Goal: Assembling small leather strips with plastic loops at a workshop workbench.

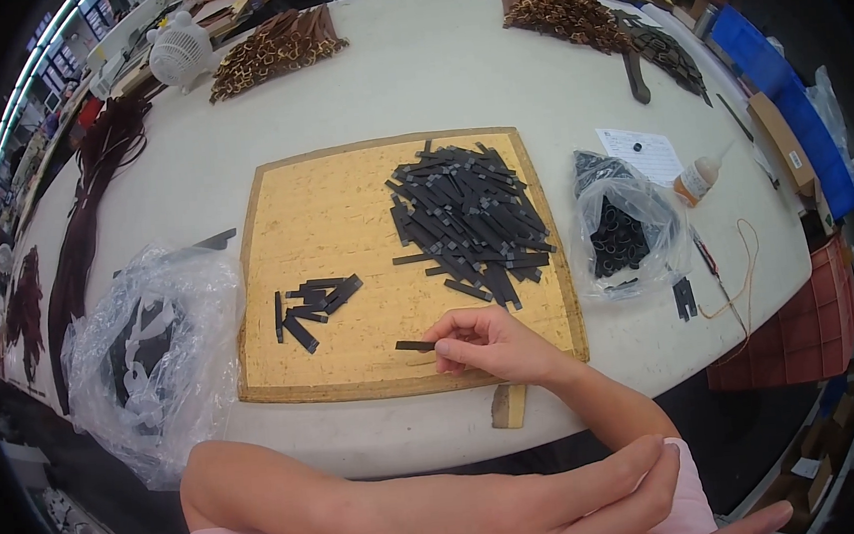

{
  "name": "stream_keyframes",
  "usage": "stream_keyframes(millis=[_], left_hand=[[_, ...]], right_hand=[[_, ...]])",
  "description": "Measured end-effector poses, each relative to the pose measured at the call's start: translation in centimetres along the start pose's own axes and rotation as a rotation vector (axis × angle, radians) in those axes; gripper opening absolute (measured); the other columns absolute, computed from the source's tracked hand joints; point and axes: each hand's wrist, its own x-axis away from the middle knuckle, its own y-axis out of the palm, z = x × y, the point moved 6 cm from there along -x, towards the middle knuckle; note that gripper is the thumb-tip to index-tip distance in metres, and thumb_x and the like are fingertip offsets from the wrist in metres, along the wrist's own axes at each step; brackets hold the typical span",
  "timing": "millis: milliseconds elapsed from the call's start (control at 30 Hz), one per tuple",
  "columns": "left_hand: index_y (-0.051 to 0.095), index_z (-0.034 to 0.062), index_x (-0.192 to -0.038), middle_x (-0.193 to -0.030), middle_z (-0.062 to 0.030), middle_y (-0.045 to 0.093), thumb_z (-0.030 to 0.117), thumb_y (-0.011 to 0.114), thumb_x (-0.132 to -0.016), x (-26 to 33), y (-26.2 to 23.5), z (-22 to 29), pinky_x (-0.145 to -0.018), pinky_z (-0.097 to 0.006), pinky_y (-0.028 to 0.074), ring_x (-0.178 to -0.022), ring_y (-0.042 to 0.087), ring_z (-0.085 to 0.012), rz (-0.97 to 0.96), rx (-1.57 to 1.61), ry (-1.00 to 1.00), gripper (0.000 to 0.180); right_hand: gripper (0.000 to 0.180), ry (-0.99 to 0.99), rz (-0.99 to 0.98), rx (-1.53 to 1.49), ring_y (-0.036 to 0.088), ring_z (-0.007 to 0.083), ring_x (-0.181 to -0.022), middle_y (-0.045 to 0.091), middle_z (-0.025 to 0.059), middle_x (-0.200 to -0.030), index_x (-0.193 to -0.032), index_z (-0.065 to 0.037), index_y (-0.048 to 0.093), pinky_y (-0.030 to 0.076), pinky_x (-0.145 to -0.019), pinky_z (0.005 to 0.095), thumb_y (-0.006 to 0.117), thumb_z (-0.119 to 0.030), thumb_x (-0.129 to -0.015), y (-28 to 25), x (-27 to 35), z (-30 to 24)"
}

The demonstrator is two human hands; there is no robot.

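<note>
My right hand [481,345] is closed in a pinch on one end of a short black strip [412,345], holding it over the near part of a tan board [332,204]. My left forearm crosses low in front of me, and my left hand [606,499] lies over my right forearm by the pink sleeve [688,492]. Its fingers are stretched out, with nothing seen in them. A big heap of black strips [468,214] covers the board's right side. Towards the left, a smaller loose group of black strips [315,311] lies apart from it.
Clear plastic bags with black pieces stand left [186,326] and right [635,236] of the board. Beyond the right bag are a paper sheet [651,152], a small bottle [698,181] and an awl-like tool [706,250]. Strap bundles [275,53] and a white fan [179,52] stand at the back.
</note>
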Motion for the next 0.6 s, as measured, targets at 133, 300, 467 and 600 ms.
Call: stream_keyframes(millis=[133, 300, 467, 600], left_hand=[[0.069, 0.0109, -0.127, -0.075, -0.0003, 0.059, 0.039, 0.068, -0.091, 0.8, -0.8, 1.2, -0.065, -0.020, 0.050, -0.069, 0.062, -0.0114, -0.136, -0.096, 0.111, 0.045], [0.072, 0.0118, -0.103, -0.082, 0.0037, 0.064, 0.027, 0.073, -0.090, 3.3, -3.9, 2.7, -0.050, -0.022, 0.048, -0.059, 0.060, -0.0140, -0.055, -0.109, 0.078, 0.020], [0.069, 0.0057, -0.101, -0.095, -0.0089, 0.068, 0.018, 0.062, -0.097, 6.1, -5.4, 2.8, -0.047, -0.029, 0.050, -0.057, 0.061, -0.0199, 0.251, 0.358, -0.007, 0.015], [0.071, -0.0005, -0.096, -0.104, -0.0178, 0.071, 0.016, 0.056, -0.099, 4.7, -2.7, 0.8, -0.050, -0.036, 0.052, -0.053, 0.061, -0.0256, 0.219, 1.054, -0.330, 0.023]], right_hand=[[0.019, 0.033, 0.066, 0.056, 0.064, 0.0079, -0.083, 0.068, 0.0023, -0.089, -0.114, -0.001, 0.064, 0.052, -0.075, 0.0228, 0.060, -0.015, -0.101, -0.9, 0.6, -0.8], [0.020, 0.013, 0.046, 0.025, 0.061, 0.0059, -0.080, 0.066, 0.0014, -0.089, -0.112, -0.001, 0.064, 0.051, -0.072, 0.0210, 0.059, -0.017, -0.101, -0.7, 1.0, 0.4], [0.022, 0.015, -0.014, 0.052, 0.062, 0.0076, -0.084, 0.065, 0.0024, -0.092, -0.115, -0.001, 0.063, 0.054, -0.075, 0.0233, 0.058, -0.018, -0.102, 0.4, 1.0, -0.2], [0.023, -0.027, 0.021, 0.002, 0.062, 0.0081, -0.084, 0.065, 0.0033, -0.093, -0.116, 0.000, 0.062, 0.054, -0.075, 0.0235, 0.058, -0.018, -0.102, -0.4, 1.0, 0.8]])
